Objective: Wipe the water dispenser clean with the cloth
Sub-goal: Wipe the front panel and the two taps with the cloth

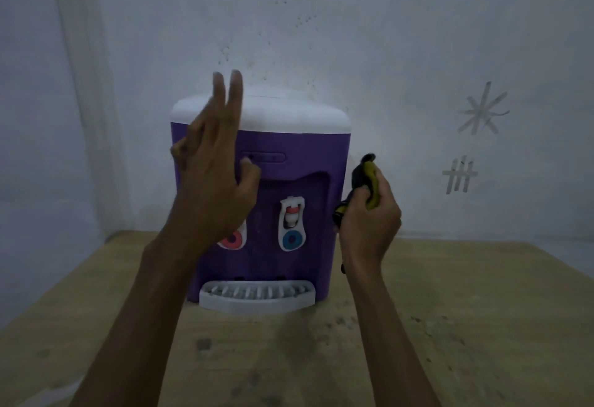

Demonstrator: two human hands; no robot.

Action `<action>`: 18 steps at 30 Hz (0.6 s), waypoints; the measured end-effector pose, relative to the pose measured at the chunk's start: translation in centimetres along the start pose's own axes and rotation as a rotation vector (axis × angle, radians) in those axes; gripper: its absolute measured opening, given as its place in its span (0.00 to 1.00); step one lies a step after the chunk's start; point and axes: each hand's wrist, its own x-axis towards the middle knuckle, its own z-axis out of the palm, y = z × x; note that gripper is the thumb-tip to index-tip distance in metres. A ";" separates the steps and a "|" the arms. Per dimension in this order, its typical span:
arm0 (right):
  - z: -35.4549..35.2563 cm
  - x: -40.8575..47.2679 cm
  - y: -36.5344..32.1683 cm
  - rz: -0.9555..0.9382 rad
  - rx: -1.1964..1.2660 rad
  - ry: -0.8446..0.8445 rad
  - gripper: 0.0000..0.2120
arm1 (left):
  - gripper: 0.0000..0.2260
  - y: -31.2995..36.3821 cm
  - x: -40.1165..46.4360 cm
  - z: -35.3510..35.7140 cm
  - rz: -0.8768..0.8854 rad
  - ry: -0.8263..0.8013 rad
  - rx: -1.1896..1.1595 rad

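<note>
A purple water dispenser with a white top, two taps and a white drip tray stands on a wooden table against the wall. My left hand is raised in front of its upper left, fingers straight and spread, hiding the left tap; whether it touches the dispenser is unclear. My right hand is at the dispenser's right side and grips a bunched yellow and dark cloth, which sticks out above my fingers.
The wooden table is stained and speckled with dirt in front of the dispenser. A pale wall stands close behind, with tape marks at the right. A curtain-like fold hangs at the far left.
</note>
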 end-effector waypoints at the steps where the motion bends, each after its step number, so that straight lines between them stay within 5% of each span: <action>1: 0.2 -0.3 -0.4 0.043 0.063 0.042 0.21 | 0.40 -0.1 0.2 -0.6 -0.027 0.030 0.003; 5: 1.5 -4.2 -1.7 0.238 0.263 0.050 0.19 | 0.32 -1.3 0.3 -1.6 -0.039 0.062 0.031; 18: 5.8 -8.0 -5.9 0.631 0.634 0.107 0.17 | 0.32 -5.3 -0.9 -2.3 -0.015 -0.119 0.075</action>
